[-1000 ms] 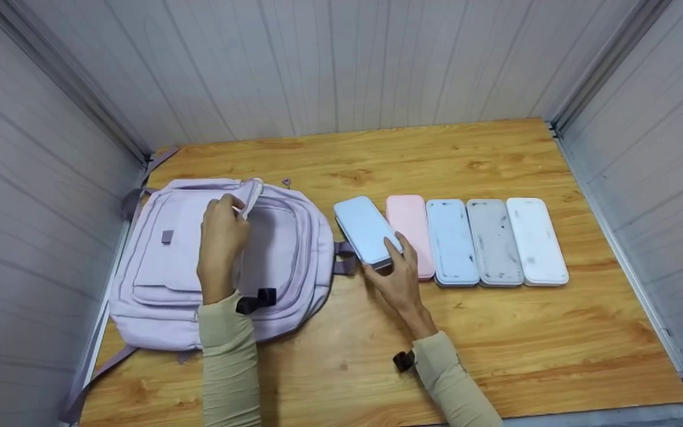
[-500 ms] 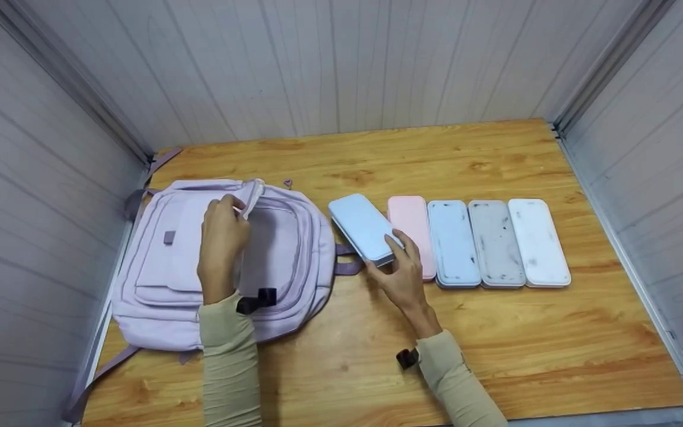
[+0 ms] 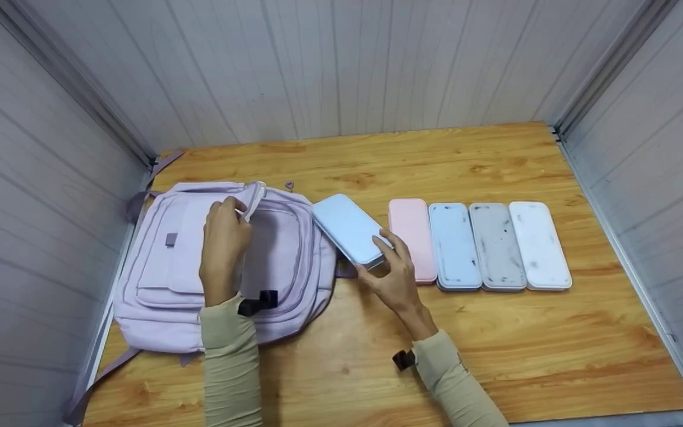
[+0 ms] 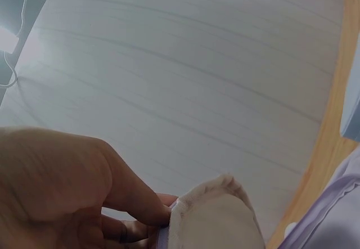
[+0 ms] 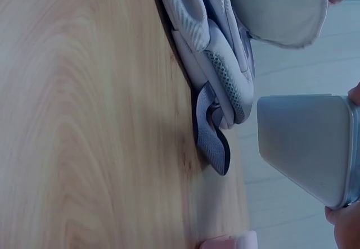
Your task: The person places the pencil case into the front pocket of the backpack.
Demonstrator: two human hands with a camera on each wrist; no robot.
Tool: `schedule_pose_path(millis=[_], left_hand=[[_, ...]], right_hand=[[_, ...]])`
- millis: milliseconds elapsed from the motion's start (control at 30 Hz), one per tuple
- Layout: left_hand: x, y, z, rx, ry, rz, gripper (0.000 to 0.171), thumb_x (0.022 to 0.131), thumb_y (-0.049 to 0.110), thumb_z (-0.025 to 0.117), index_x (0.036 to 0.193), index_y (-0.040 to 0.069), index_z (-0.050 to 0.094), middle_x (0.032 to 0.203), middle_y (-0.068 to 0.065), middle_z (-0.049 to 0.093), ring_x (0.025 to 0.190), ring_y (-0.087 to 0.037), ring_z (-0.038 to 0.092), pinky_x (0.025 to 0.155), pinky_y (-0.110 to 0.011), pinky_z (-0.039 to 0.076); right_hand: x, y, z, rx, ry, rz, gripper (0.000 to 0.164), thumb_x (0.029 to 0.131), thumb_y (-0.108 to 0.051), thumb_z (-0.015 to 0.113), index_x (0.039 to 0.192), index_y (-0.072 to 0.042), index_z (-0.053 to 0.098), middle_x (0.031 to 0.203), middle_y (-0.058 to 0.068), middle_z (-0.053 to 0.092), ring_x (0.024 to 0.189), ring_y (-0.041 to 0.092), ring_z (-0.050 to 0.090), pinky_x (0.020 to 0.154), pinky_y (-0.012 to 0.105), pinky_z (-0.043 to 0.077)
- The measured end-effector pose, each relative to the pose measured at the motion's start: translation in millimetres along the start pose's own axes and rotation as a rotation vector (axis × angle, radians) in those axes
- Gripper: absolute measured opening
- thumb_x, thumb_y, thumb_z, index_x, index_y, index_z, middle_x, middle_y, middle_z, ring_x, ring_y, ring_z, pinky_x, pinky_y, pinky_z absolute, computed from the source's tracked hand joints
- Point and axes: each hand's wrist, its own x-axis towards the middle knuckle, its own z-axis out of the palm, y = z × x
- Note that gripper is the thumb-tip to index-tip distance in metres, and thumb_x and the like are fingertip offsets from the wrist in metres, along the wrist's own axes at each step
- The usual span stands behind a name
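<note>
A light purple backpack (image 3: 163, 320) lies on the table at the left, its main compartment unzipped. My left hand (image 3: 223, 246) pinches the edge of its front flap (image 4: 216, 218) and holds it raised. My right hand (image 3: 398, 279) grips the near end of a light blue pencil case (image 3: 350, 228), thumb on one side and fingers on the other. In the right wrist view this case (image 5: 304, 142) is lifted off the table, beside the backpack's handle loop (image 5: 211, 136). Its far end overlaps the backpack's right rim in the head view.
Right of the held case lies a row of cases: pink (image 3: 411, 237), light blue (image 3: 455, 246), grey (image 3: 497, 246) and white (image 3: 540, 246), with dark smudges on several. Pale panel walls (image 3: 341, 65) bound the wooden table (image 3: 341, 367) at back and sides.
My right hand has carried the light blue pencil case leftward, away from the pink one and up to the backpack's edge. My left hand keeps holding the flap in place.
</note>
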Motion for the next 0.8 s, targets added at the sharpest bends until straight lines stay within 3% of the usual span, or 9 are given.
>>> schedule_pose_path(millis=[500,800], left_hand=[[2.2,-1.3,-1.4,0.013,0.000,0.018,0.029,0.084,-0.001,0.047,0.110,-0.005,0.059,0.101,-0.024,0.055,0.096,-0.041,0.054,0.086,-0.052,0.042],[1.3,-1.5,-1.6,0.012,0.005,0.031,0.029,0.083,-0.001,0.046,0.109,-0.005,0.059,0.101,-0.025,0.055,0.095,-0.043,0.054,0.086,-0.053,0.042]], right_hand=[[2.5,-23.4,10.3,0.072,-0.079,-0.067,0.059,0.071,-0.022,0.082,0.122,-0.001,0.062,0.130,0.018,0.054,0.122,0.032,0.051,0.097,0.044,0.046],[0.6,-29.9,23.3,0.073,-0.158,-0.140,0.058,0.072,-0.028,0.079,0.122,-0.003,0.063,0.129,0.015,0.055,0.123,0.028,0.050,0.103,0.038,0.042]])
